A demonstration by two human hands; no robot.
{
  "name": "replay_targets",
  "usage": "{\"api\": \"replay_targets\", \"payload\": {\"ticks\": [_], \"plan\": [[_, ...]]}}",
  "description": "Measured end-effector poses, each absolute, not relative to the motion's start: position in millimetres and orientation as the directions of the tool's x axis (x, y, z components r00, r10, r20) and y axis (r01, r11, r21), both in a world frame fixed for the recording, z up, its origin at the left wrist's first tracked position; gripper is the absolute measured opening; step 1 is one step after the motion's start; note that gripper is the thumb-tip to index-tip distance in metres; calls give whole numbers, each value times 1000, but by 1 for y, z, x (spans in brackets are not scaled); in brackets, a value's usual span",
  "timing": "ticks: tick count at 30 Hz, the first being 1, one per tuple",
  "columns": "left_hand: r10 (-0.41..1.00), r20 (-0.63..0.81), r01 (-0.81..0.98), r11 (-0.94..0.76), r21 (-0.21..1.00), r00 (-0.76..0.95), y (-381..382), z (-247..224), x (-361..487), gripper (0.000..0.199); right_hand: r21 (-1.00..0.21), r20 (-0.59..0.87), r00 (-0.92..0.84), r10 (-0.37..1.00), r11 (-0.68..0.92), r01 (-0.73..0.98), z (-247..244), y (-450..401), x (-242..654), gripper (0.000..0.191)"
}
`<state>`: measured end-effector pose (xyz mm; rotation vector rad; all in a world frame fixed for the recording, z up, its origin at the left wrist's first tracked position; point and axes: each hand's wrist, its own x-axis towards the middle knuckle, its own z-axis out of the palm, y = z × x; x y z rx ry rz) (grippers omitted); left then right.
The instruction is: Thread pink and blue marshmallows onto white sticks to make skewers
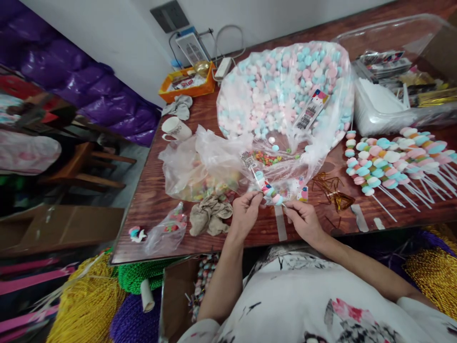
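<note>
Close to the table's front edge, my left hand (246, 212) pinches the edge of a printed plastic sleeve (253, 164). A candy skewer (274, 196) with pastel pieces lies partly inside that sleeve. My right hand (303, 220) is closed around the skewer's thin white stick. Just beyond my hands, a small heap of colourful ring candies (267, 157) shows in the opening of a bag. Behind it bulges a large transparent bag of pink, blue and white candies (282, 85), with another printed sleeve (312, 109) on top. Finished-looking candy skewers (382, 164) are piled to the right.
A transparent plastic tub (382, 116) with sticks and packets stands at the back right. Gold twist ties (333, 190) lie right of my hands. Leftward are a crumpled cloth (210, 215), a white mug (176, 128), an orange basket (187, 90) and a small bag (166, 231).
</note>
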<state>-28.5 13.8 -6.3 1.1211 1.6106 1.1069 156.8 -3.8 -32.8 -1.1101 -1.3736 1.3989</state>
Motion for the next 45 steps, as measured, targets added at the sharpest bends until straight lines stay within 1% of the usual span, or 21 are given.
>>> {"api": "replay_targets", "payload": {"ticks": [3, 5, 7, 13, 18, 25, 27, 29, 30, 31, 33, 35, 37, 39, 41, 43, 45], "plan": [[945, -267, 31, 278, 960, -189, 18, -7, -30, 22, -1000, -22, -232, 973, -22, 6, -33, -3, 157, 21], [936, -306, -63, 299, 952, -172, 20, -9, -31, 21, -1000, -30, -227, 974, -28, 11, -35, -3, 157, 21], [930, -326, -117, 310, 943, -167, 22, -10, -32, 19, -999, -35, -227, 973, -31, 18, -36, -3, 157, 21], [930, -340, -125, 324, 938, -142, 23, -11, -32, 17, -999, -27, -241, 970, -21, 29, -37, -3, 158, 22], [939, -299, -116, 283, 952, -169, 26, -11, -29, 12, -999, -31, -247, 969, -22, 36, -38, -2, 158, 22], [942, -309, -175, 286, 942, -128, 22, -5, -25, 11, -999, -37, -233, 972, -27, 47, -40, -2, 158, 20], [939, -323, -175, 301, 938, -116, 19, -4, -23, 11, -996, 1, -227, 974, 21, 85, -41, -3, 158, 20], [935, -339, -185, 317, 930, -102, 15, -4, -22, 10, -974, 96, -223, 970, 137, 178, -41, -5, 158, 20], [933, -348, -199, 325, 925, -95, 14, -5, -22, 10, -940, 171, -235, 957, 230, 251, -41, -5, 159, 20], [929, -359, -217, 334, 917, -86, 12, -5, -22, 9, -880, 256, -260, 931, 335, 336, -41, -5, 160, 20], [922, -382, -264, 354, 897, -60, 8, -7, -25, 10, -687, 401, -336, 852, 522, 506, -41, -3, 163, 22], [918, -396, -329, 365, 871, -29, 5, -7, -29, 12, -481, 487, -398, 778, 619, 621, -40, 1, 166, 23], [920, -393, -400, 356, 845, -10, 4, -6, -33, 14, -353, 532, -420, 735, 643, 680, -38, 6, 168, 22], [921, -388, -439, 346, 829, -9, 4, -4, -35, 12, -285, 558, -437, 705, 657, 698, -37, 9, 169, 21], [921, -390, -425, 344, 837, -22, 4, -2, -34, 12, -248, 569, -448, 690, 664, 706, -35, 11, 168, 20], [917, -396, -377, 349, 858, -50, 3, -2, -31, 13, -230, 574, -457, 679, 669, 707, -33, 11, 167, 21], [911, -403, -329, 356, 875, -86, 2, -4, -26, 16, -245, 573, -457, 681, 674, 697, -33, 11, 165, 22]]}}
